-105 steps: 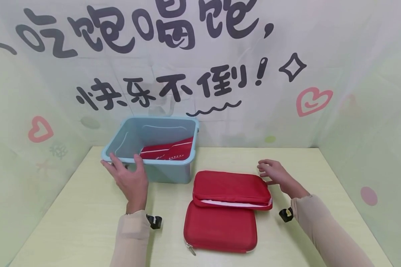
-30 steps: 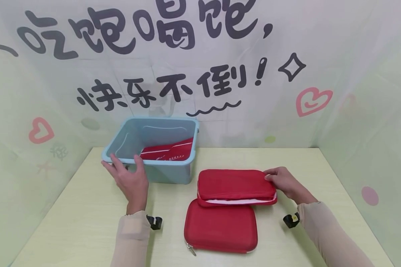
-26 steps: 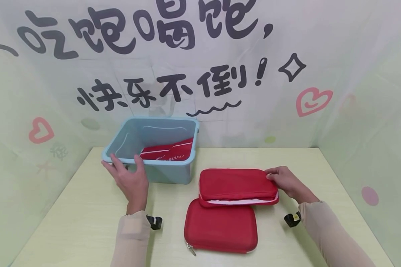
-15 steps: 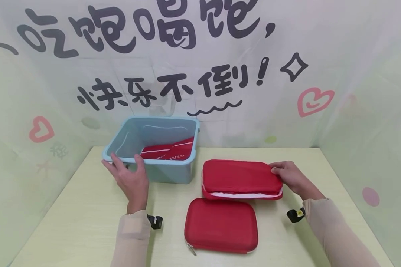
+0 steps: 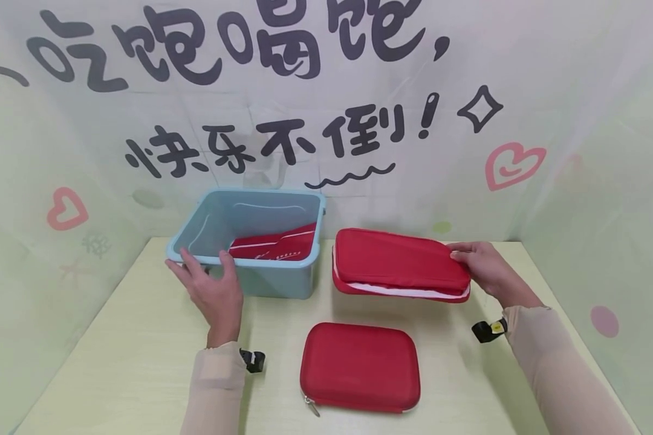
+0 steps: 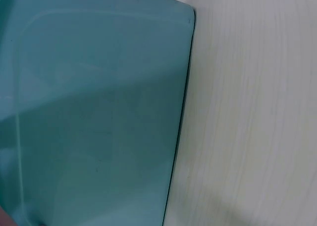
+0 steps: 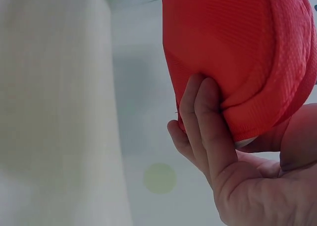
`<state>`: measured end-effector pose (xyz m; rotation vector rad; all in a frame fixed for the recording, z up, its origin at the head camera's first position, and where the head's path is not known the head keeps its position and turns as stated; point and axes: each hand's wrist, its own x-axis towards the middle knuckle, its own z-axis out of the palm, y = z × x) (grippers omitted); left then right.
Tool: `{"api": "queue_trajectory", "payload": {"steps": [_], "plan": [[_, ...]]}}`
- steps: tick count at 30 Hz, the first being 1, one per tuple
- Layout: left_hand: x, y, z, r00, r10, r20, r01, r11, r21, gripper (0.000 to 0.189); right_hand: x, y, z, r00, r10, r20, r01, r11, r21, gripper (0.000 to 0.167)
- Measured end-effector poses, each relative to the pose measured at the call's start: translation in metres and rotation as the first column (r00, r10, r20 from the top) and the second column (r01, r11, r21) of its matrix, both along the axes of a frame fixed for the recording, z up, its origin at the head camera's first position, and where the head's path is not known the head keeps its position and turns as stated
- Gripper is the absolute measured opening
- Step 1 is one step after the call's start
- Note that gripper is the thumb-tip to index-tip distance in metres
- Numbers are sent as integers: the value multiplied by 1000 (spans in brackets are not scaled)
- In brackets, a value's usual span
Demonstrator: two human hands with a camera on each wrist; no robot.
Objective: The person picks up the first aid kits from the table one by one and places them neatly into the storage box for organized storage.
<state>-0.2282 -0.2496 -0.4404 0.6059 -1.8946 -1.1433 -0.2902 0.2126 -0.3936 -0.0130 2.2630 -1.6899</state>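
In the head view, my right hand [image 5: 487,269] grips the right end of a red fabric zip pouch [image 5: 402,260], with a white strip showing along its front edge. The pouch hangs above the table, its right side tilted lower. Up close in the right wrist view, the fingers [image 7: 208,117] lie along one face of the red pouch [image 7: 218,37] and the thumb is on the other side. My left hand [image 5: 214,296] rests spread at the front left rim of a light blue plastic bin [image 5: 269,281]. The left wrist view is mostly the bin's wall [image 6: 99,112].
A red hard zip case [image 5: 359,368] with a metal zipper pull lies on the pale wood table [image 5: 120,356], in front of the pouch. Red items with white stripes [image 5: 277,244] lie inside the bin. A printed wall sheet [image 5: 381,205] stands close behind.
My right hand has taken hold of the zip pouch's right end and lifted it up and back, off the red hard case. The left hand and the bin stay in place.
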Motion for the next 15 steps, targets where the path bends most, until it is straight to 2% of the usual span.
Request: {"api": "queue_trajectory", "payload": {"steps": [15], "plan": [[1, 2, 2, 1000, 4, 3, -4, 1000, -1, 81, -9, -14, 26, 998, -63, 22, 66, 989, -132, 53]]}}
